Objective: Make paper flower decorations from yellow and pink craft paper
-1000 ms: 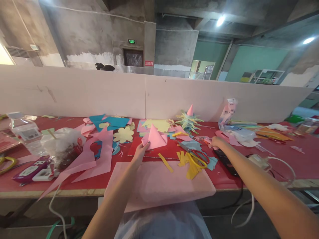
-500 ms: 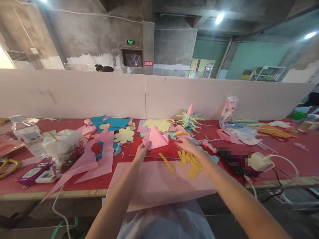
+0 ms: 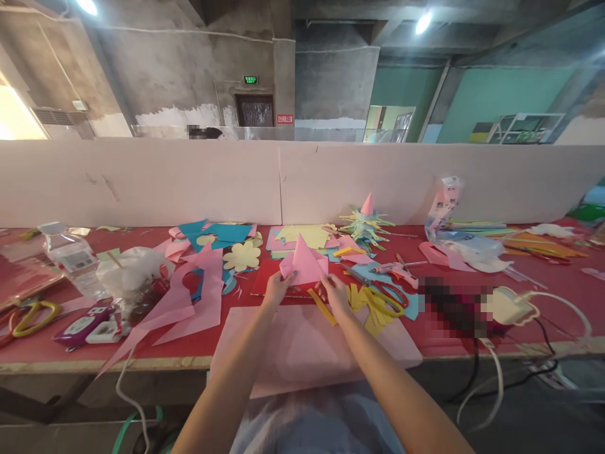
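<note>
A folded pink paper (image 3: 306, 263) with a pointed top stands upright between my hands, over a red board (image 3: 265, 277). My left hand (image 3: 278, 289) pinches its lower left corner, thumb on the near face. At the lower right edge, the closed fingers of my right hand (image 3: 334, 293) grip the same paper; the exact contact is partly hidden. Just right of that hand lie scissors (image 3: 396, 291) and cut yellow paper strips (image 3: 373, 310). One loose yellow strip (image 3: 322, 308) lies below the folded paper. A large pink sheet (image 3: 293, 353) is beneath my forearms.
A paper tree with a pink cone tip (image 3: 367, 207) stands behind, near the partition (image 3: 212, 183). Pink offcuts (image 3: 203, 302), a yellow paper flower (image 3: 242, 255), a bottle (image 3: 70, 255) and a bagged drink (image 3: 135, 280) are left. A pink glue gun (image 3: 397, 272) and white charger (image 3: 508, 308) are right.
My right hand has moved left from above the scissors area to the folded paper's right edge. The scissors now show where that hand was. My left hand keeps its hold.
</note>
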Available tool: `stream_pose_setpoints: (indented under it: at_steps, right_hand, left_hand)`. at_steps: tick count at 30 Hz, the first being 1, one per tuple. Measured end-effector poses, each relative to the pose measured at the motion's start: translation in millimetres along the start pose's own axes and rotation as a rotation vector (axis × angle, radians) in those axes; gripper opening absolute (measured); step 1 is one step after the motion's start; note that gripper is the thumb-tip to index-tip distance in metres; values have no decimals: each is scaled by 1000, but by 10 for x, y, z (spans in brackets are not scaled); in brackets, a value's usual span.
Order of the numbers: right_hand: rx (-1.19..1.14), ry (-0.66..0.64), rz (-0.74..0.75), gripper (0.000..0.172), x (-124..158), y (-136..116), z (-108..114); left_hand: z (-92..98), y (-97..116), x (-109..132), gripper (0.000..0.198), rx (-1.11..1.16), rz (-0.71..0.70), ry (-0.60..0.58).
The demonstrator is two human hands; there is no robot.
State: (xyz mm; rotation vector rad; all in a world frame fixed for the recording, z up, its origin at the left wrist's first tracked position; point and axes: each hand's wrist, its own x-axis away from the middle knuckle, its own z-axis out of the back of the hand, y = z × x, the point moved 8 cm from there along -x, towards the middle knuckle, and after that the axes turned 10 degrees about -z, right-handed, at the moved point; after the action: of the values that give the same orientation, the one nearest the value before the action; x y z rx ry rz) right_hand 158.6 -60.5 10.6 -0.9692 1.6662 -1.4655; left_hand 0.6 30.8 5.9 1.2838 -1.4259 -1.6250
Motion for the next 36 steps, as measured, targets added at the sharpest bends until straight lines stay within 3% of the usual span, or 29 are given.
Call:
stream_pose_setpoints:
  at_steps: [14,28,31,36]
  right_hand:
    - [-1,107,9,40,-31,-1,100]
    - [-67,90,-20,33,-66,8,95]
    - [-69,101,-8,32,-70,15,117]
    - [-57,156,11,32,-64,29,192]
  left_hand:
    - [-244,-28,111,33,72,98,-191]
    - [-262,12,126,33,9,75,-206]
    - [-222,23,112,35,-63,39,-167]
    - [60,123,76,29,-261,-107,42]
